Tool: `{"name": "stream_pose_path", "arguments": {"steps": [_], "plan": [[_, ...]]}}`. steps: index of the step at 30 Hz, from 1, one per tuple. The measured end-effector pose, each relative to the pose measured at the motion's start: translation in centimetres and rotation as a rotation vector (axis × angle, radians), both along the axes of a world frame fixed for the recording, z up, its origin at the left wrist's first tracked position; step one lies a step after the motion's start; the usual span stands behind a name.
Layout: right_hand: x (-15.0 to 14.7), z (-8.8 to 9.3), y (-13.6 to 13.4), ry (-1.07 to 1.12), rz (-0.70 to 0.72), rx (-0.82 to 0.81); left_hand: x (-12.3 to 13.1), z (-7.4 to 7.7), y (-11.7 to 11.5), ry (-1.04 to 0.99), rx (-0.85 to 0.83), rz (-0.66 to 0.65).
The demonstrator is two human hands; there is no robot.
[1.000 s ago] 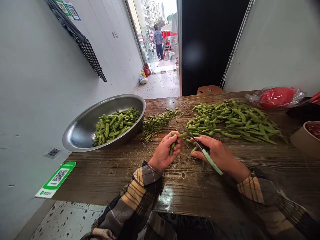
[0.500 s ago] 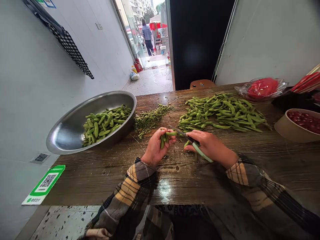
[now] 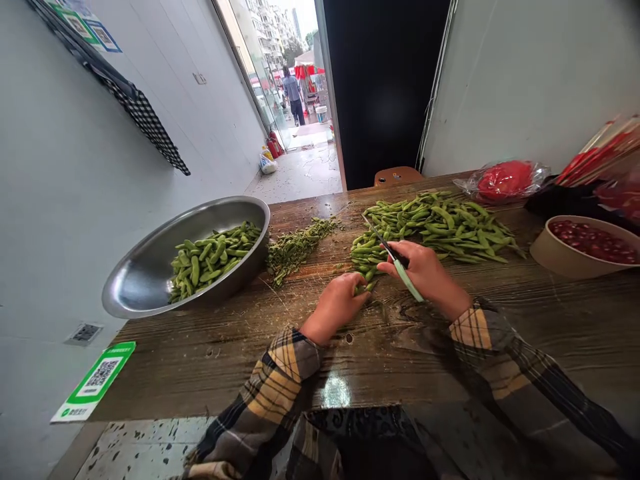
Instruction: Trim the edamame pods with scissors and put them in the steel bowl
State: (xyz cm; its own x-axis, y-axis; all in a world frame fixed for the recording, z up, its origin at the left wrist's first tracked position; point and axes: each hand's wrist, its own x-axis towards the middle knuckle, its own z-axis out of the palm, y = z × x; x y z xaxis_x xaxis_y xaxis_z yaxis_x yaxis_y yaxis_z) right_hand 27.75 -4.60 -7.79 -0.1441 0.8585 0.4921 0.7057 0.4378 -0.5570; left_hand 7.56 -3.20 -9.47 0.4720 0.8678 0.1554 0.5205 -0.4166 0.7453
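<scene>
My right hand [image 3: 425,273] is closed around green-handled scissors [image 3: 395,259], whose dark blades point up and away over the pile of green bean pods [image 3: 440,223] on the wooden table [image 3: 225,347]. My left hand [image 3: 340,303] rests on the table with its fingers pinched on green pods [image 3: 364,287] at the near edge of that pile. A steel basin [image 3: 145,273] at the left holds several trimmed pods [image 3: 213,257]. Between basin and pile lies a strip of cut pod ends [image 3: 295,243].
A round bowl of red pieces [image 3: 585,247] stands at the right, with a plastic bag of red things [image 3: 503,180] behind it. A wooden stool [image 3: 397,175] stands beyond the table. A QR sticker [image 3: 93,380] is on the left wall. A person [image 3: 291,93] walks outside.
My left hand has dropped from in front of the scissors to the table at the pile's near edge. My right hand lifted the scissors, their blades now pointing up over the pile.
</scene>
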Motion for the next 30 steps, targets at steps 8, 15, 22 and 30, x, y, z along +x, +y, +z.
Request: {"name": "stream_pose_path", "arguments": {"steps": [8,15,22,30], "plan": [[-0.3,-0.8,0.2,-0.017,0.038,0.029,-0.3,-0.5,0.1,0.153,0.102,0.011],[-0.6,-0.9,0.0,0.029,0.020,-0.034,-2.1,1.3,0.4,-0.531,-0.379,0.187],[-0.6,-1.2,-0.3,0.021,0.179,-0.138,-2.5,1.8,0.3,-0.799,-0.527,0.169],[-1.5,-1.0,-0.9,-0.050,0.295,-0.226,-2.2,1.9,-0.2,-0.617,-0.433,0.178]]}}
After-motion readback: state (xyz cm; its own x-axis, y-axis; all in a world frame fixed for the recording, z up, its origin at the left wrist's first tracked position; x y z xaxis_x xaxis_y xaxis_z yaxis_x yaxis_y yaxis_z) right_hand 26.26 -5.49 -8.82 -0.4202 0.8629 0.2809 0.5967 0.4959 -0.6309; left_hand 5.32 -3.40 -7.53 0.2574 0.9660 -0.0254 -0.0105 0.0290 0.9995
